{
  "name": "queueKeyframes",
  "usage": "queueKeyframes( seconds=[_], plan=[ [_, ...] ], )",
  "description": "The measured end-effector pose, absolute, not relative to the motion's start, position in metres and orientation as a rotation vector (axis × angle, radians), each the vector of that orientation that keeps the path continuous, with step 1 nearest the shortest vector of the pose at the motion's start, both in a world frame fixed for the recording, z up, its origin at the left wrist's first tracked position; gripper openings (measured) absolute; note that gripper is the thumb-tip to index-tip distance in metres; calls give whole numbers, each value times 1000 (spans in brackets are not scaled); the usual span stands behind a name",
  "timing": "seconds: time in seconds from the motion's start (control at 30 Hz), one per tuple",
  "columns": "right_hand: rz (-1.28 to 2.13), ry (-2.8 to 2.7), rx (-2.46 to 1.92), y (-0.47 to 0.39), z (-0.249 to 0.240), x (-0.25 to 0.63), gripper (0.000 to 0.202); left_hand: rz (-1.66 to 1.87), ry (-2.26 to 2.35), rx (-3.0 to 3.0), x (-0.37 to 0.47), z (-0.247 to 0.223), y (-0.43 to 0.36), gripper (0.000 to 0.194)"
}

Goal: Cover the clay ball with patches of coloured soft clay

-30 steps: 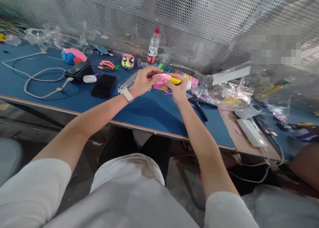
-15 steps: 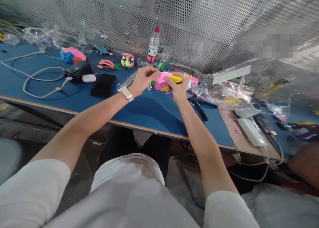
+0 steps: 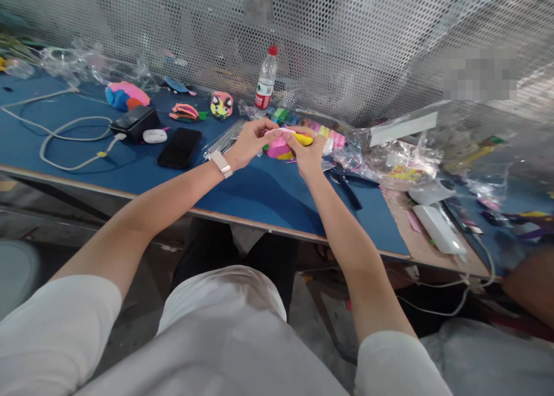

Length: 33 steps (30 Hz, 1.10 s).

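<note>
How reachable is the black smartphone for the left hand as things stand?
Probably yes: the black smartphone lies uncovered on the blue tabletop, left of the left hand. That hand is holding the pink-and-yellow clay-like piece, though, so would likely need to let go first.

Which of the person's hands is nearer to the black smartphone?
Left. The left hand is to the right of the black smartphone, apart from it; the right hand is farther off on that same side.
</note>
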State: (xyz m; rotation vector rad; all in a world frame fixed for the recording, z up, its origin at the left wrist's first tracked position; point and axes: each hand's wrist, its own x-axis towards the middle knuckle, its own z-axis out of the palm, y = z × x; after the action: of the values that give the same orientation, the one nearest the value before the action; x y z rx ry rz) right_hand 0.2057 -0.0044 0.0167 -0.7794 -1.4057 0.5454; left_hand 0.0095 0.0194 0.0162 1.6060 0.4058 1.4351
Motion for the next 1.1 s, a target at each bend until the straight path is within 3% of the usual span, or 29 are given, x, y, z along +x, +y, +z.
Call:
queueKeyframes(
  seconds=[0.67,1.1],
  plan=[
    [659,-1365,-843,-9,17,196,52,1529,439,1596,13,15,18,61],
    [738,-1261,-901,-10,24,194,70,1439,534,1448,17,9,24,68]
  ],
)
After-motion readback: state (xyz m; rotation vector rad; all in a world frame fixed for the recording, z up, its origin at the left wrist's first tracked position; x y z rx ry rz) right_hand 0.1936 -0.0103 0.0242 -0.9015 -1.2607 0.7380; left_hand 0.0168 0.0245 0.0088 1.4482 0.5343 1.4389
